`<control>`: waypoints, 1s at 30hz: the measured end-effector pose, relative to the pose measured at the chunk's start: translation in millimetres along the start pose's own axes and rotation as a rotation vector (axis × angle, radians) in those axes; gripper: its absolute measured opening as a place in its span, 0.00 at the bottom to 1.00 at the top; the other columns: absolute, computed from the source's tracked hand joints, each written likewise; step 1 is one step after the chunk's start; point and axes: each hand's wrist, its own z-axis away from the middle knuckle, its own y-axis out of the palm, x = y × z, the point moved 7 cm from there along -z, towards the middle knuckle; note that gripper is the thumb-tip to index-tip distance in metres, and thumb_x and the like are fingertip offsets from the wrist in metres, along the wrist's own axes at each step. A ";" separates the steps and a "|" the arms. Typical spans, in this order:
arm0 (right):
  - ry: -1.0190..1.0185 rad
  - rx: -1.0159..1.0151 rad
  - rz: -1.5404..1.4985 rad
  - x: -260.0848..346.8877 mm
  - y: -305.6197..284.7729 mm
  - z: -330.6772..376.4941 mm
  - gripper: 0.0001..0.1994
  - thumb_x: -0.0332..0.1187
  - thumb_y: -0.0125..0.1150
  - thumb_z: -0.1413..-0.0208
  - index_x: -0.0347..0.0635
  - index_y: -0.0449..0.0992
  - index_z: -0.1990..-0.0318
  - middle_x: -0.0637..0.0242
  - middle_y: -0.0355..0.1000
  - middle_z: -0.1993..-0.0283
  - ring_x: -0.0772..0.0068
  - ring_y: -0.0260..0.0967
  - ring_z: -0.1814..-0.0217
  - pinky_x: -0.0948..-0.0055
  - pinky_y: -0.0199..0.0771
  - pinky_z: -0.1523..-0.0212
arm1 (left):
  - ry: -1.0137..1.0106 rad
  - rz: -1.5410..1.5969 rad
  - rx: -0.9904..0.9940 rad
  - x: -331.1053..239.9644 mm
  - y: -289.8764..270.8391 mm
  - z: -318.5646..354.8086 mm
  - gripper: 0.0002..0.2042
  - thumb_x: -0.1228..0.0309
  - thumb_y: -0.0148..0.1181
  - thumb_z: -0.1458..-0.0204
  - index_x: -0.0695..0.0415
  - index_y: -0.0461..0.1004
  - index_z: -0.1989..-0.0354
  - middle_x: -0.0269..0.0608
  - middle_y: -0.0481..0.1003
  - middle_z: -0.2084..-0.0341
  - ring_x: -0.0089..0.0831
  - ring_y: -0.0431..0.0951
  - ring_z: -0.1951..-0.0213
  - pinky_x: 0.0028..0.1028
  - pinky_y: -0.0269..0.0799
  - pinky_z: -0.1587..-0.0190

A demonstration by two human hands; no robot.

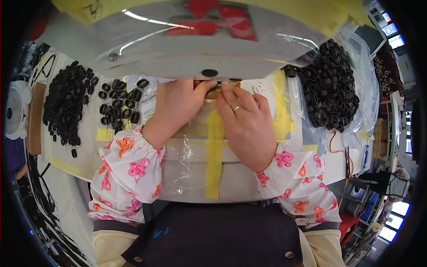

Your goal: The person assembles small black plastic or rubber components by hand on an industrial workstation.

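Both of my hands meet just under the front edge of a grey-white sewing machine head (pixel 169 58). My left hand (pixel 173 104) reaches in from the left, its thumb pressed toward the fingers, whose tips the machine hides. Close beside it, my right hand (pixel 250 122), with a ring on one finger, has its fingers bent forward and held together at the same spot. A sliver of something dark shows between the fingertips, too small and covered to make out. Below them lies the machine bed (pixel 187 147), covered with clear film and a yellow tape strip (pixel 214 155).
A large pile of black fabric loops (pixel 66 102) lies at the left, with a smaller group of loops (pixel 118 102) nearer the machine. Another heap of loops (pixel 329 89) sits on clear plastic at the right. Scissors (pixel 348 155) lie past it. A white fan (pixel 16 111) stands far left.
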 end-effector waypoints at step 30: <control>0.710 0.335 -1.393 -44.9 36.1 2.3 0.09 0.30 0.57 0.45 0.32 0.70 0.64 0.67 0.71 0.77 0.81 0.69 0.80 0.83 0.69 0.80 | 0.303 0.022 0.059 -65.4 -16.0 66.4 0.03 0.77 0.55 0.50 0.61 0.72 0.68 0.47 0.73 0.79 0.44 0.74 0.78 0.35 0.67 0.77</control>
